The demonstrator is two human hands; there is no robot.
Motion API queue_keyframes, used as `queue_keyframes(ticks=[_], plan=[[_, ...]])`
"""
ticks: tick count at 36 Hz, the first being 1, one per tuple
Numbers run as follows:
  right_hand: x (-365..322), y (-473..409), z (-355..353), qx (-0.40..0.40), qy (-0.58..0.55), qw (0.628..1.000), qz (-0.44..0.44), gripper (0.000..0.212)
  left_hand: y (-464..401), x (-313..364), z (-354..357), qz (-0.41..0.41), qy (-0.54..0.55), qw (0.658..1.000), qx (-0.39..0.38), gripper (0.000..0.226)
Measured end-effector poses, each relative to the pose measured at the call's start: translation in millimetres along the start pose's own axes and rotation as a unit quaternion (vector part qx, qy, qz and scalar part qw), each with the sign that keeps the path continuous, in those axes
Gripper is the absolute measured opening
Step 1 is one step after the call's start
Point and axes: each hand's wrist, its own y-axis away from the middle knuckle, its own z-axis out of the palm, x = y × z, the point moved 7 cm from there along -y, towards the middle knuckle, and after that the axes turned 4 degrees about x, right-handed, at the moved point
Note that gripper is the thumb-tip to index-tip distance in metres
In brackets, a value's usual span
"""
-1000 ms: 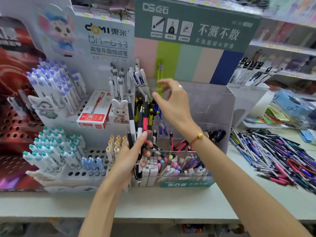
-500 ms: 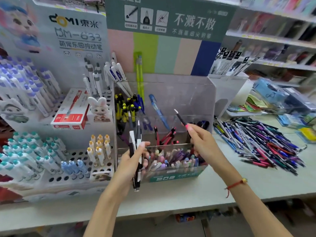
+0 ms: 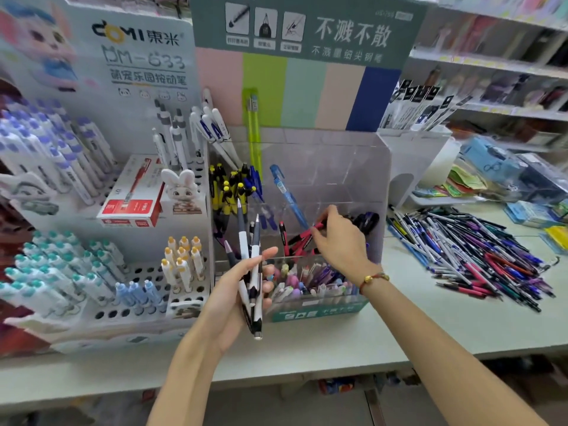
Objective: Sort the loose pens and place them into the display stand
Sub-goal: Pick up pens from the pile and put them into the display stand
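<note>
Far left of the fingers: white perforated rack (image 3: 101, 305) with teal-capped, purple-capped and yellow-capped pens upright in its holes; red and white box (image 3: 132, 192) resting on its upper tier. Left hand (image 3: 233, 299) curled round a bundle of white-and-black pens (image 3: 250, 272), thumb pressed across the barrels, tips pointing up, just in front of the clear display stand (image 3: 338, 167). Behind those fingertips, yellow-and-black pens (image 3: 227, 192) upright in the stand's left compartment. Right hand (image 3: 341, 241) reaching into the stand's middle tier, fingers bent and pinching a red pen (image 3: 307, 235) tilted among other red ones; blue pen (image 3: 287, 195) leaning just above the fingertips. Below the wrist, pastel pens (image 3: 307, 284) in the front tray. Well to the right of the right hand, pile of loose pens (image 3: 476, 253) spread on the pale counter (image 3: 338, 339).
</note>
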Motion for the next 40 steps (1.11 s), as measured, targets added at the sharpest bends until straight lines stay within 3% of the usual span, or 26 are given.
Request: queue_keyframes(ticks=[4,10,12,15,17,19,20,22,27,33,37,40], plan=[[-16,13,21,0.036,0.074,0.994,-0.073,0.015,1,1,0,-0.013,0.008,1.0,0.012,0.037],[-21,15,34,-0.027,0.142,0.98,-0.138,0.028,6,2,2,-0.01,0.025,0.999,0.016,0.03],[-18,18,25,-0.022,0.096,0.988,-0.12,0.032,8,2,3,-0.013,0.012,1.0,0.006,0.031],[-18,31,-7,0.061,-0.097,0.992,-0.049,0.022,11,2,3,-0.026,-0.03,0.999,-0.021,0.033],[-17,35,-13,0.011,-0.28,0.959,0.046,0.019,13,0,7,-0.046,-0.073,0.995,-0.053,0.033],[-30,39,-6,-0.125,-0.468,0.864,0.134,0.023,13,-4,13,-0.077,-0.102,0.988,-0.088,0.033],[-37,39,-4,-0.173,-0.528,0.817,0.154,0.027,14,-7,17,-0.093,-0.113,0.984,-0.105,0.032],[-48,35,-4,-0.221,-0.552,0.79,0.148,0.034,15,-12,26,-0.124,-0.131,0.974,-0.139,0.032],[-54,35,-2,-0.258,-0.503,0.817,0.113,0.027,19,-20,39,-0.167,-0.131,0.956,-0.204,0.029],[-39,43,-8,-0.151,-0.579,0.792,0.119,0.031,12,-21,32,-0.161,-0.116,0.97,-0.139,0.039],[-41,46,-7,-0.162,-0.466,0.867,0.068,0.026,5,-23,36,-0.18,-0.09,0.973,-0.113,0.032],[-47,48,-11,-0.199,-0.4,0.893,0.045,0.032,1,-22,42,-0.192,-0.079,0.973,-0.102,0.021]])
